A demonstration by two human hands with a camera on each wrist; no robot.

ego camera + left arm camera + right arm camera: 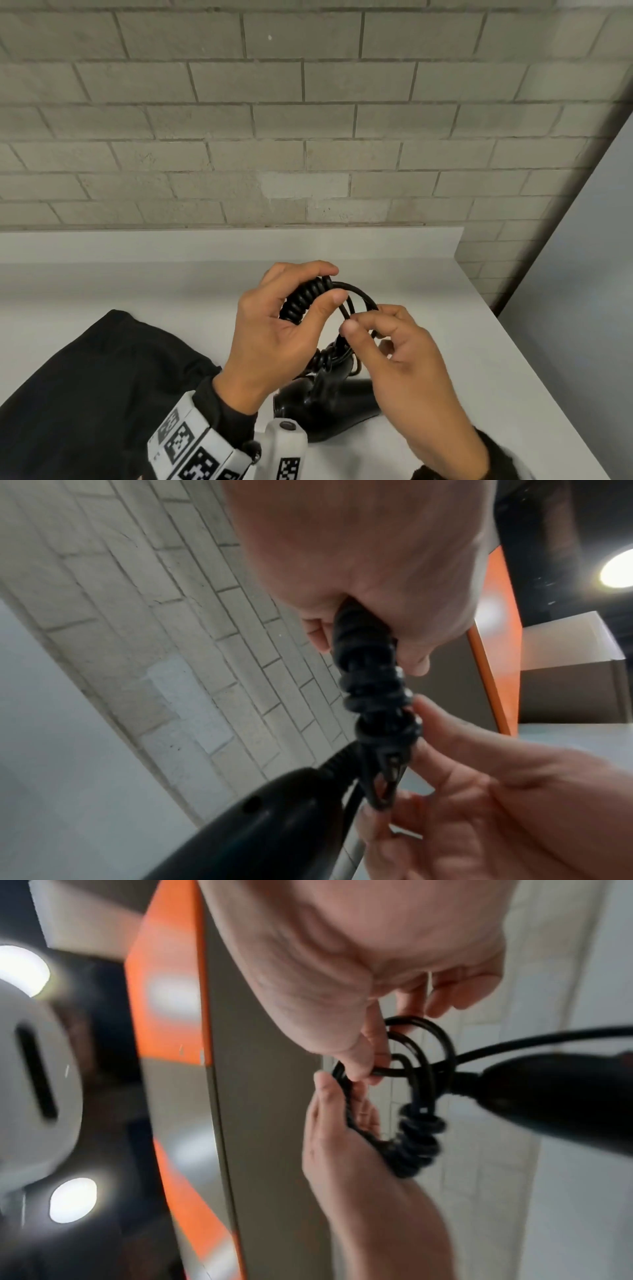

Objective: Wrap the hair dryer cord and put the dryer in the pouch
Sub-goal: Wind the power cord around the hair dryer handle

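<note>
At centre frame in the head view, above a white counter [479, 342], the left hand [274, 329] curls round the coiled part of the black cord [305, 298] while the right hand [404, 356] pinches a smooth loop of it between thumb and forefinger. The dryer [329, 404] sits below the hands at lower centre, whether resting on the counter or hanging by the cord is unclear. To wrap well, the left grip likely needs to keep the coils bunched while the right lays each loop snug beside the last, with slack held short so the loops do not spring apart. The black pouch [96, 383] lies flat at lower left, just beside the dryer; its mouth is not visible. A brick wall [308, 120] fills the upper frame; nothing visible blocks the way to the pouch
</note>
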